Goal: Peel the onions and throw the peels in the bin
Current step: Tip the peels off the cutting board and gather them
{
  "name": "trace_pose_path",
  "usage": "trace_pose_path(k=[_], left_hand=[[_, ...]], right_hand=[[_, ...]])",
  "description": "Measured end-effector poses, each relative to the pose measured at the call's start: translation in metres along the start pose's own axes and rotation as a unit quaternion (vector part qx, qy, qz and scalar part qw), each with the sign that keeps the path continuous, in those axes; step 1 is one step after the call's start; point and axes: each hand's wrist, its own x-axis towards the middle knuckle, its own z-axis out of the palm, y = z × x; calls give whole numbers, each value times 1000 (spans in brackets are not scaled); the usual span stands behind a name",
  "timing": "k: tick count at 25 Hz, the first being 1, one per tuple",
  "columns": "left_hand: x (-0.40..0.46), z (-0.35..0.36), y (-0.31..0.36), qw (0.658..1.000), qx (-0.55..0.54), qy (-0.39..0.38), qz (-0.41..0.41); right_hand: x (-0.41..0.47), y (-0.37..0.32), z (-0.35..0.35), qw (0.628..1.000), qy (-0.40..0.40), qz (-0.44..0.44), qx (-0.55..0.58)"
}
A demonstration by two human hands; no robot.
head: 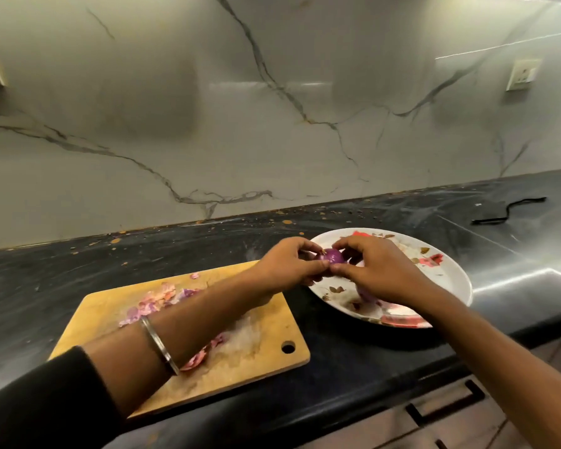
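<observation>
left hand and right hand pinch small round purple onion | looks slick, firm, light | best gripped by its ends

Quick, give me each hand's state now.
Left hand: fingers pinch the onion.
Right hand: fingers pinch the same onion, over the plate.
</observation>
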Motion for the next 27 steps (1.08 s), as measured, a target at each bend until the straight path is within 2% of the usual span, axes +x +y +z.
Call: trace_pose_path(k=[6, 11, 15, 19, 23, 27], left_hand=[[25, 34, -7, 989, 144, 26, 9], [33, 43, -15, 981, 182, 64, 9], [34, 46, -18, 966, 246, 80, 24], [27, 40, -18, 963, 256, 82, 33], [3, 17, -14, 967, 226, 99, 54], [-33, -19, -14, 969, 208, 112, 69]], right_hand=[[-7, 24, 4, 995, -17, 37, -90], [-4, 32, 14, 996, -11, 42, -79], [-7, 35, 22, 991, -13, 54, -121], [-10, 29, 20, 994, 20, 44, -103], [-7, 2, 17, 998, 54, -14, -42], [-3, -38, 29, 997, 44, -69, 14]])
